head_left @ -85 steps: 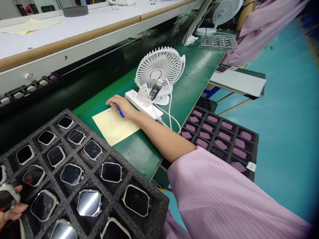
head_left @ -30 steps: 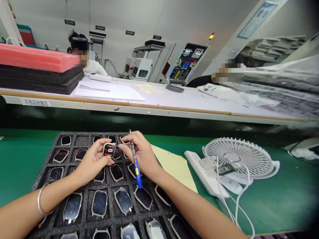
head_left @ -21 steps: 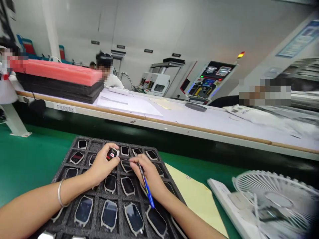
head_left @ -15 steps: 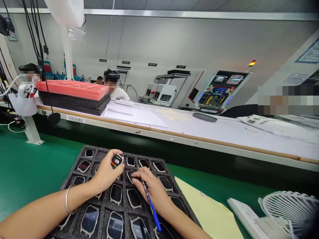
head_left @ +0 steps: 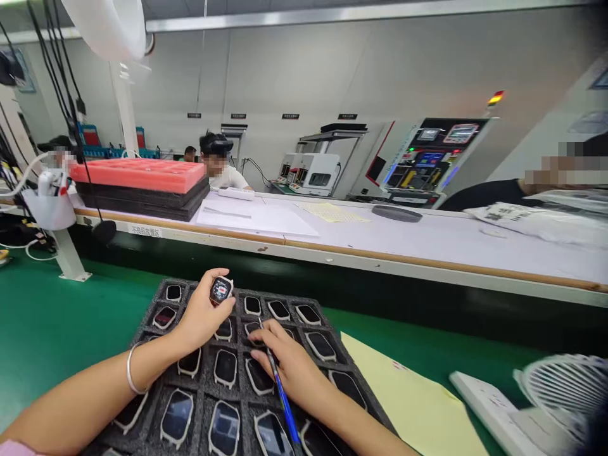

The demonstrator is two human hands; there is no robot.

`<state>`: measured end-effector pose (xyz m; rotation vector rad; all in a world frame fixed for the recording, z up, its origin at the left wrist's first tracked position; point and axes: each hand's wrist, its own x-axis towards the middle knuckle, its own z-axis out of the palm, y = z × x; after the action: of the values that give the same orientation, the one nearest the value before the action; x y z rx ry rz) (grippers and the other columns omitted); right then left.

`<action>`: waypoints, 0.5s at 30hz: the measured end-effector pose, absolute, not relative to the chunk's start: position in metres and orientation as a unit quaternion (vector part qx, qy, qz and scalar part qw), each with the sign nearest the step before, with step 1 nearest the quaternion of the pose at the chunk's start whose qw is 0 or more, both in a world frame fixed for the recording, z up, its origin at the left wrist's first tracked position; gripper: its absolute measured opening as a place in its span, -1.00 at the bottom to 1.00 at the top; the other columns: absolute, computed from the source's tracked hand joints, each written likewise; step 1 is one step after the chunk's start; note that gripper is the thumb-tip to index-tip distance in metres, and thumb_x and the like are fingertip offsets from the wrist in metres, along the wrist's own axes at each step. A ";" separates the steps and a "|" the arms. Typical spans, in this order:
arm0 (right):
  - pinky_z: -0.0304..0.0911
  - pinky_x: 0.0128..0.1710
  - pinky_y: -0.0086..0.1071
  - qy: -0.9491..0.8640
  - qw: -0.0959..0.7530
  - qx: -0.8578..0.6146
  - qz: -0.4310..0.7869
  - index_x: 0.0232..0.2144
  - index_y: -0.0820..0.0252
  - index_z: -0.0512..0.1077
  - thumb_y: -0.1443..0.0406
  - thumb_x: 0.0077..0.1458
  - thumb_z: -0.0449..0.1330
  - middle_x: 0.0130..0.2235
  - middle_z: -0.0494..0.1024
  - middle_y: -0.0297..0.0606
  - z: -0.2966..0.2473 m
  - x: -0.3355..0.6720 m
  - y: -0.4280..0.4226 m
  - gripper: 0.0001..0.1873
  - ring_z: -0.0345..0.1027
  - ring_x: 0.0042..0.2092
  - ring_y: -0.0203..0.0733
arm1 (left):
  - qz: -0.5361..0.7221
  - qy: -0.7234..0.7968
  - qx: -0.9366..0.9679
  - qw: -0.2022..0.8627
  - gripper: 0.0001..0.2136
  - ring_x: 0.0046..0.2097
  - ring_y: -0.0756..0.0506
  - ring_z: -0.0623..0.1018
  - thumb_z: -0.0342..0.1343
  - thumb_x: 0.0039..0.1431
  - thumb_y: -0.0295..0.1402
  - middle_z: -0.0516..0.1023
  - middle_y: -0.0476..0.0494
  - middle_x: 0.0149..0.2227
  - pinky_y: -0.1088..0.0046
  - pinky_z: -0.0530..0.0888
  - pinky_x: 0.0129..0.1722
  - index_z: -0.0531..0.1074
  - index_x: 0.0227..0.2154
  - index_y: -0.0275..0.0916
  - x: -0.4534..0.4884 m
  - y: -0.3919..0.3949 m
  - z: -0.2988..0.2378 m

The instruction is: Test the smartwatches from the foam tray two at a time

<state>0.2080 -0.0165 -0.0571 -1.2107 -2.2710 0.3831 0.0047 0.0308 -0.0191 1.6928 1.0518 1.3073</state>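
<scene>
My left hand holds up a small watch body with a lit screen, pinched between thumb and fingers above the black foam tray. The tray has several pockets, each with a dark-screened watch body. My right hand lies over the tray's middle with a blue pen tucked between its fingers, and its fingertips touch a watch in a pocket. A silver bangle is on my left wrist.
A yellow sheet lies right of the tray on the green mat. A white power strip and a white fan sit at far right. Behind runs a long white bench with stacked black and pink foam. Other people sit beyond it.
My right hand left the yellow sheet and came to the tray with the pen. My left hand picked up a lit watch and raised it. The view tilted up.
</scene>
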 end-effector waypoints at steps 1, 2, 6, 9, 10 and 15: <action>0.38 -0.18 -0.28 -0.843 0.256 -0.450 0.143 -0.14 0.13 0.38 0.34 0.24 0.04 -0.18 0.38 -0.18 -0.057 0.208 -0.017 -0.82 0.43 -0.22 -0.17 | 0.519 0.410 0.672 0.333 -0.55 -0.29 -0.02 0.45 0.09 0.10 -0.41 0.43 -0.09 -0.17 0.44 0.40 -0.25 0.21 0.08 -0.18 0.001 0.040 -0.004; 0.38 -0.18 -0.28 -0.845 0.247 -0.452 0.145 -0.14 0.13 0.39 0.34 0.24 0.03 -0.17 0.38 -0.17 -0.057 0.208 -0.017 -0.81 0.44 -0.22 -0.16 | 0.525 0.407 0.688 0.293 -0.52 -0.25 -0.04 0.47 0.08 0.11 -0.40 0.44 -0.13 -0.14 0.41 0.42 -0.21 0.16 0.10 -0.20 -0.005 0.052 0.014; 0.37 -0.16 -0.29 -0.847 0.229 -0.454 0.158 -0.13 0.14 0.38 0.35 0.24 0.01 -0.15 0.38 -0.15 -0.056 0.208 -0.017 -0.80 0.45 -0.19 -0.16 | 0.493 0.501 0.711 0.010 -0.59 -0.08 -0.11 0.51 0.09 0.12 -0.37 0.46 -0.25 -0.05 0.34 0.42 -0.05 0.17 0.03 -0.29 -0.042 0.108 0.115; 0.36 -0.15 -0.32 -0.849 0.221 -0.452 0.163 -0.15 0.14 0.39 0.37 0.21 0.02 -0.14 0.38 -0.15 -0.055 0.209 -0.016 -0.80 0.45 -0.18 -0.17 | 0.470 0.559 0.681 -0.055 -0.61 -0.02 -0.22 0.51 0.09 0.11 -0.37 0.48 -0.31 -0.03 0.20 0.40 0.02 0.24 0.01 -0.29 -0.078 0.143 0.180; 0.36 -0.15 -0.33 -0.849 0.218 -0.452 0.164 -0.15 0.14 0.39 0.37 0.21 0.02 -0.14 0.39 -0.15 -0.055 0.209 -0.015 -0.79 0.46 -0.18 -0.17 | 0.464 0.581 0.664 -0.074 -0.59 0.02 -0.27 0.50 0.09 0.10 -0.39 0.48 -0.34 -0.01 0.14 0.37 0.06 0.24 0.03 -0.29 -0.090 0.152 0.194; 0.35 -0.16 -0.38 -0.849 0.219 -0.453 0.160 -0.17 0.13 0.41 0.39 0.15 0.05 -0.15 0.40 -0.18 -0.056 0.210 -0.014 -0.78 0.46 -0.20 -0.20 | 0.406 0.682 0.601 -0.092 -0.69 0.06 -0.46 0.48 0.20 0.01 -0.37 0.57 -0.42 -0.11 -0.07 0.30 0.09 0.43 -0.15 -0.30 -0.135 0.179 0.209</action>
<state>0.2101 -0.0137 -0.0557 -1.2537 -2.3493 0.4425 -0.1346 0.1787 0.2091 2.0094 2.2774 1.3576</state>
